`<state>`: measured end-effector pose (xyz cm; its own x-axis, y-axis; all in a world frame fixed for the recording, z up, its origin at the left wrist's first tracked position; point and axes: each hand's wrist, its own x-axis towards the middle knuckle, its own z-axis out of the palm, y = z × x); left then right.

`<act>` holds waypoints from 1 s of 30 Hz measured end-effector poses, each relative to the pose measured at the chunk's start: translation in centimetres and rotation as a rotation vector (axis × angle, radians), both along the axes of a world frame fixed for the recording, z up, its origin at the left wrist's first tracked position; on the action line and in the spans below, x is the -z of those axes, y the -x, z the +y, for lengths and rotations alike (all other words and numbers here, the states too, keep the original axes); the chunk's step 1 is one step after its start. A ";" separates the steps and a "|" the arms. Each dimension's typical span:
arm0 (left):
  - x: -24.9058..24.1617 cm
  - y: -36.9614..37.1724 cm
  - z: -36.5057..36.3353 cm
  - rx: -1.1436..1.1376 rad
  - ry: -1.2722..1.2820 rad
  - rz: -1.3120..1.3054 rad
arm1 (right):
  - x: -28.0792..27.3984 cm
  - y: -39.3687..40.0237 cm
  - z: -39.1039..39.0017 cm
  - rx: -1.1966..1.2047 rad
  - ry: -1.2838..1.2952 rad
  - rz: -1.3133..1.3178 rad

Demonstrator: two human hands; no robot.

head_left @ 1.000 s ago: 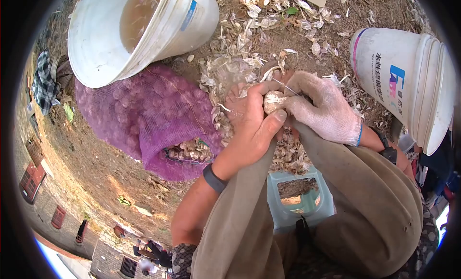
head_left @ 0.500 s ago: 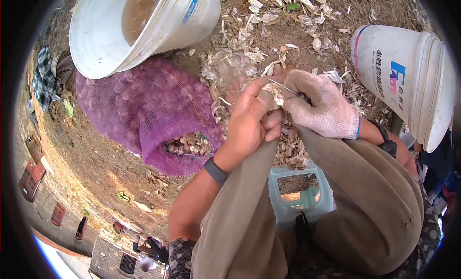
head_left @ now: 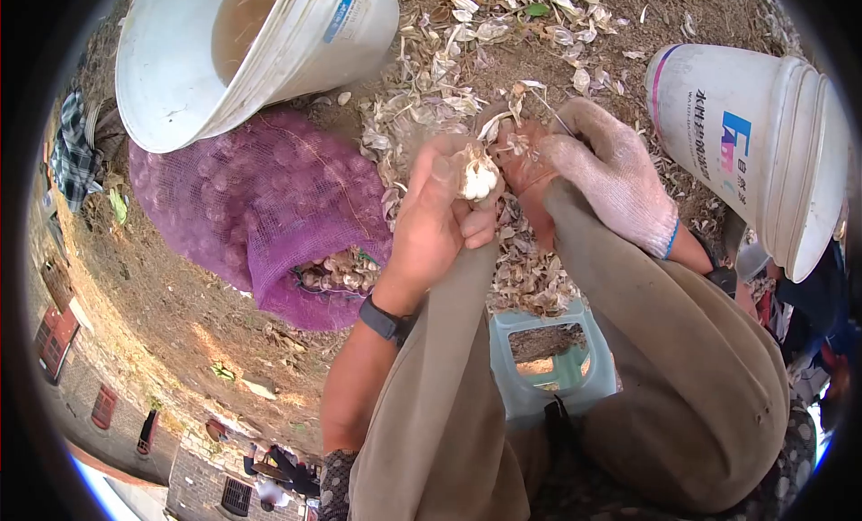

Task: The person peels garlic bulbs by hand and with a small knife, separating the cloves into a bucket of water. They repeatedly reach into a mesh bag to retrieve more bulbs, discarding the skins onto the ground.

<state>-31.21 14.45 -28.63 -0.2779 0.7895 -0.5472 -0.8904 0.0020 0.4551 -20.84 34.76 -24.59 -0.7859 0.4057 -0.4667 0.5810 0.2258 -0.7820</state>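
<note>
My bare left hand [head_left: 429,218] is closed round a garlic bulb [head_left: 479,177], whose white cloves show where the outer skin is off. My right hand [head_left: 615,175], in a whitish knit glove stained brown, grips a small knife [head_left: 554,113]. Its thin blade points up and left, apart from the bulb; the handle is hidden in the glove. Between the hands, a dry garlic scrap [head_left: 518,144] shows over my foot. Loose garlic skins [head_left: 530,274] cover the ground between my legs.
A purple mesh sack [head_left: 260,193] of garlic lies at the left, its mouth open. Behind it a white bucket [head_left: 310,77] holds brownish water. Another white bucket [head_left: 709,131] stands at the right. A pale blue stool [head_left: 516,391] is beneath me. People [head_left: 278,472] appear far off at lower left.
My right hand with the knife has drawn away from the bulb, to the right. My left hand has shifted slightly left, and the bulb now shows bare white cloves.
</note>
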 end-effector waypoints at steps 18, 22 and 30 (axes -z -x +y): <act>-0.8 -0.8 0.1 0.255 0.129 0.125 | -0.9 0.9 -0.7 -0.306 0.108 0.125; -0.7 -0.5 0.3 0.148 0.049 0.018 | -1.2 0.6 -0.5 -0.280 0.251 0.135; -0.4 -0.2 -0.3 0.050 0.047 0.026 | 0.1 -0.5 -0.4 -0.365 0.408 0.014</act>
